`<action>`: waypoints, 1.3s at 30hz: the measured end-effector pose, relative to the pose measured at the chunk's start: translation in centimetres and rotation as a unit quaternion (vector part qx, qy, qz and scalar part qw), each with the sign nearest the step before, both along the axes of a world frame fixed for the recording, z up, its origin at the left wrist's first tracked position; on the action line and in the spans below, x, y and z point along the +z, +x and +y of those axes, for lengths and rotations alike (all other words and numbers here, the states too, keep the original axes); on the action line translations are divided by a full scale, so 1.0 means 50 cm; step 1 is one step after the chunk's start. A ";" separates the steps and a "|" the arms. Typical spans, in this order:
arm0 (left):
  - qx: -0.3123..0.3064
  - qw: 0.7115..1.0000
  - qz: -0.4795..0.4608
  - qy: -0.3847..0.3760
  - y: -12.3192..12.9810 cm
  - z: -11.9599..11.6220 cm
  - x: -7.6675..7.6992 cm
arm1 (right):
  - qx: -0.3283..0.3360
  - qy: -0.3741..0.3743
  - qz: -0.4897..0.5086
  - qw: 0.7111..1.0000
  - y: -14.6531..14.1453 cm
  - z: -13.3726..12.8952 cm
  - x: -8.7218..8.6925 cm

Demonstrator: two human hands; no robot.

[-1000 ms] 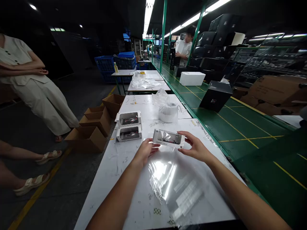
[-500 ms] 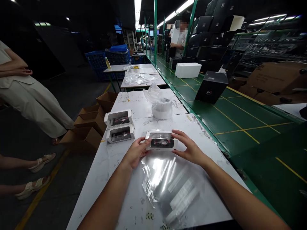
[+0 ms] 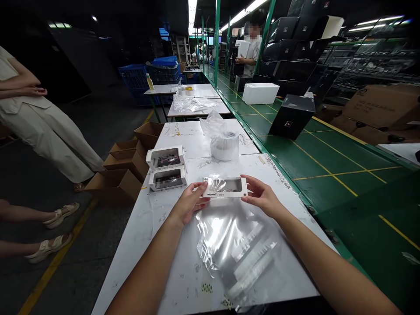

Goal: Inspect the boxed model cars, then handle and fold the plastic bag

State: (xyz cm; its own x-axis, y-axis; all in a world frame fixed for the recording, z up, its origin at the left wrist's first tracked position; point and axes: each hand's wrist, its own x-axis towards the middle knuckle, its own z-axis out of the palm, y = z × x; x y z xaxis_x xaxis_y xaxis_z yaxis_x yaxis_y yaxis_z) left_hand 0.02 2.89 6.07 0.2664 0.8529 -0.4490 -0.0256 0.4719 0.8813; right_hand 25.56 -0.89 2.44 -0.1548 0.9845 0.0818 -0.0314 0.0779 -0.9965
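A white windowed box (image 3: 226, 187), with a dark model car partly visible through glare, is held between my two hands over the white table (image 3: 177, 262). My left hand (image 3: 192, 202) grips its left end, thumb on the front and fingers below. At the opposite end, my right hand (image 3: 264, 197) presses its fingertips to the side. Clear plastic bags (image 3: 229, 245) lie flat just below the box, on my side of it. To the left stand two similar windowed boxes, one nearer (image 3: 168, 178) and one behind it (image 3: 166, 157).
A white roll in plastic (image 3: 225, 146) stands beyond my hands. Open cardboard boxes (image 3: 113, 186) sit on the floor at left, near a standing person (image 3: 42, 118). Along the right runs a green conveyor (image 3: 328, 157) carrying a black box (image 3: 293, 117); another person (image 3: 251, 52) stands behind it.
The held box has tilted, so its printed lower front now shows. My right hand's fingers have closed in on its right end. The view has shifted slightly.
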 end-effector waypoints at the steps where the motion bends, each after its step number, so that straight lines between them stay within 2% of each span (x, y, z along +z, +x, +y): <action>1: -0.003 1.000 -0.002 0.003 -0.001 0.000 0.000 | -0.001 0.000 0.003 1.000 0.000 0.001 -0.002; 6: -0.043 0.999 0.001 0.030 -0.011 -0.001 0.011 | 0.009 0.000 0.007 1.000 0.008 0.002 -0.009; 9: -0.078 0.995 0.040 0.051 -0.020 -0.009 0.019 | 0.025 -0.006 0.007 1.000 0.009 0.001 -0.008; 10: -0.086 0.991 0.065 0.075 -0.023 -0.012 0.019 | 0.033 -0.009 0.008 0.999 0.008 0.001 -0.007; 12: -0.081 0.973 0.135 0.171 -0.026 -0.019 0.016 | 0.053 -0.019 0.009 0.998 0.005 0.000 -0.004; 14: -0.072 0.925 0.226 0.297 -0.025 -0.023 0.008 | 0.071 -0.025 0.007 0.997 0.003 -0.001 -0.004; 16: -0.093 0.858 0.310 0.400 -0.023 -0.023 -0.005 | 0.079 -0.025 0.005 0.997 0.002 -0.001 -0.007; 19: -0.129 0.773 0.381 0.490 -0.020 -0.017 -0.025 | 0.082 -0.017 0.005 0.996 0.004 0.003 -0.015; 22: -0.120 0.721 0.404 0.551 -0.024 -0.009 -0.038 | 0.082 -0.014 0.009 0.997 0.007 0.006 -0.022; 25: -0.124 0.692 0.411 0.580 -0.032 -0.004 -0.042 | 0.087 -0.023 0.009 0.996 0.006 0.008 -0.023; 29: -0.129 0.689 0.407 0.585 -0.041 -0.002 -0.043 | 0.100 -0.036 0.010 0.994 0.002 0.011 -0.024; 34: -0.110 0.707 0.372 0.591 -0.045 0.000 -0.046 | 0.099 -0.037 0.012 0.994 0.001 0.013 -0.026; 36: -0.096 0.739 0.341 0.573 -0.043 -0.001 -0.046 | 0.091 -0.032 0.013 0.995 0.003 0.012 -0.024; 39: -0.065 0.834 0.255 0.485 -0.036 -0.008 -0.045 | 0.074 -0.032 0.008 0.997 0.005 0.010 -0.018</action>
State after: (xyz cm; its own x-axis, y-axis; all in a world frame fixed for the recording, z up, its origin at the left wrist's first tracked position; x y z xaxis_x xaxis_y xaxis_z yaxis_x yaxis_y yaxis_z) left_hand -1.78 2.47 3.82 0.3705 0.8594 0.3525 0.4659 -0.5002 0.7299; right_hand 25.79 -0.36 1.56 -0.2980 0.9543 0.0240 -0.0538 0.0083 -0.9985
